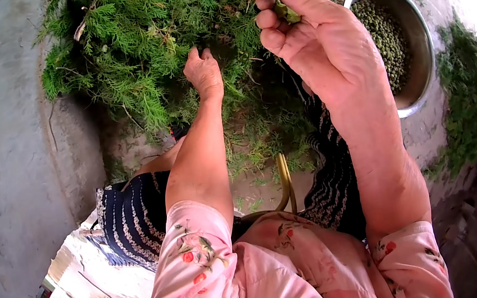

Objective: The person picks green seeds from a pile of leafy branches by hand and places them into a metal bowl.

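A big heap of green conifer branches (123, 40), with flat scaly sprays like arborvitae, lies before me. My left hand (204, 71) reaches into its near side, back of the hand up; its fingertips are partly hidden among the sprays, so a grip cannot be made out. My right hand (305, 22) is raised above the heap's right part, palm turned up and fingers curled round small green cones (287, 12). Right of that wrist stands a round metal basin (422, 40) holding many small green cones or seeds (385, 42), partly hidden by my forearm.
More green sprays (467, 89) lie on the concrete floor to the right of the basin. Loose bits of greenery (257, 145) are scattered between my knees, near a yellowish curved tube (284, 179). A grey concrete surface (1, 133) fills the left side.
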The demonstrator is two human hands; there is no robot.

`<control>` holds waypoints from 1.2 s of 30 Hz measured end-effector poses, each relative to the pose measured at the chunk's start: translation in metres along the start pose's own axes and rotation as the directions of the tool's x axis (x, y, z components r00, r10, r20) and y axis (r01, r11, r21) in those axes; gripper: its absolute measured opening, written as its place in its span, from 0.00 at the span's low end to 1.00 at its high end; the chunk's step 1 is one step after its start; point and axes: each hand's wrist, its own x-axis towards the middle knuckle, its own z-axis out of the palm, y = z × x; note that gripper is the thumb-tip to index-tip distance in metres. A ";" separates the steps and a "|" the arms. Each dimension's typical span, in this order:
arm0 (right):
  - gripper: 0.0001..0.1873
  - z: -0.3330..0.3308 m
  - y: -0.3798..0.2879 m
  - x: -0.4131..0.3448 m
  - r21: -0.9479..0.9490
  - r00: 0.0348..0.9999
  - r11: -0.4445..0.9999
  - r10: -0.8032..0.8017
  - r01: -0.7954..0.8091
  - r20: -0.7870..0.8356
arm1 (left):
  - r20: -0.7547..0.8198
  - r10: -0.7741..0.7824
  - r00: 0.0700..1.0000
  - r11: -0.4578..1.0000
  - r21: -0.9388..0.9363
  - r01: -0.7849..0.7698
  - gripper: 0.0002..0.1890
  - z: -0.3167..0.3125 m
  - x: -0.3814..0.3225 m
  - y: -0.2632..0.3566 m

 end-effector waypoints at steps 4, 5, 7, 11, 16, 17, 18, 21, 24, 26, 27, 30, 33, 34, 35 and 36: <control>0.09 -0.001 -0.003 0.001 0.018 1.000 1.000 0.002 -0.002 -0.014 | -0.071 0.046 0.996 0.997 0.065 -0.041 0.14 0.004 -0.003 0.018; 0.09 0.000 -0.002 0.001 0.019 1.000 1.000 0.003 -0.003 -0.021 | -0.092 0.036 0.995 0.998 0.063 -0.030 0.14 0.005 -0.003 0.020; 0.09 -0.001 -0.001 0.001 0.015 1.000 1.000 0.002 -0.001 -0.020 | -0.046 -0.054 0.997 0.997 0.045 0.056 0.14 0.007 -0.001 0.022; 0.09 0.001 0.002 0.001 0.005 1.000 1.000 0.009 -0.008 -0.007 | -0.061 -0.096 0.993 0.995 0.009 0.097 0.14 0.019 0.007 0.009; 0.09 0.001 -0.001 0.002 -0.002 1.000 1.000 0.013 -0.013 -0.014 | 0.021 -0.091 0.996 0.980 -0.174 0.093 0.13 0.016 0.006 -0.001; 0.09 0.000 -0.001 0.002 0.002 1.000 1.000 0.018 -0.018 -0.015 | 0.057 -0.113 0.992 0.985 -0.125 0.119 0.12 0.014 0.007 0.000; 0.09 0.001 -0.001 0.003 0.005 1.000 1.000 0.022 -0.022 -0.014 | 0.015 -0.056 0.998 0.992 -0.108 0.058 0.12 0.012 0.006 0.002; 0.09 0.000 0.002 0.002 0.002 1.000 1.000 0.017 -0.017 0.002 | -0.061 0.029 0.998 0.993 -0.109 -0.036 0.12 0.013 0.003 0.010; 0.06 0.005 0.005 0.003 0.015 0.999 1.000 0.009 -0.008 -0.048 | -0.035 -0.041 0.999 0.988 -0.153 0.035 0.12 0.017 0.008 0.013; 0.06 0.006 0.005 0.003 0.001 0.999 1.000 0.004 -0.004 -0.046 | -0.016 -0.066 0.998 0.995 -0.074 0.065 0.12 0.019 0.011 0.008; 0.06 0.007 0.005 0.003 -0.005 0.999 1.000 0.001 -0.001 -0.046 | 0.020 -0.103 0.995 0.975 -0.194 0.105 0.11 0.019 0.011 0.006; 0.07 0.007 0.003 0.004 0.001 0.997 1.000 0.008 -0.008 -0.074 | 0.136 -0.170 0.976 0.826 -0.520 0.217 0.07 0.013 0.012 0.002; 0.07 0.006 0.002 0.005 -0.002 0.999 1.000 0.007 -0.007 -0.052 | 0.262 -0.202 0.944 0.561 -0.759 0.331 0.05 -0.006 0.003 0.001; 0.07 0.005 0.003 0.005 -0.003 0.999 1.000 0.010 -0.010 -0.048 | 0.317 -0.220 0.922 0.450 -0.806 0.385 0.04 -0.015 0.002 0.003; 0.07 0.005 0.004 0.005 -0.004 0.999 1.000 0.012 -0.013 -0.044 | 0.373 -0.231 0.899 0.332 -0.838 0.433 0.04 -0.023 0.000 0.002; 0.08 0.007 0.005 0.005 -0.003 0.999 1.000 0.015 -0.015 -0.034 | 0.437 -0.210 0.875 0.263 -0.836 0.480 0.04 -0.031 0.001 0.001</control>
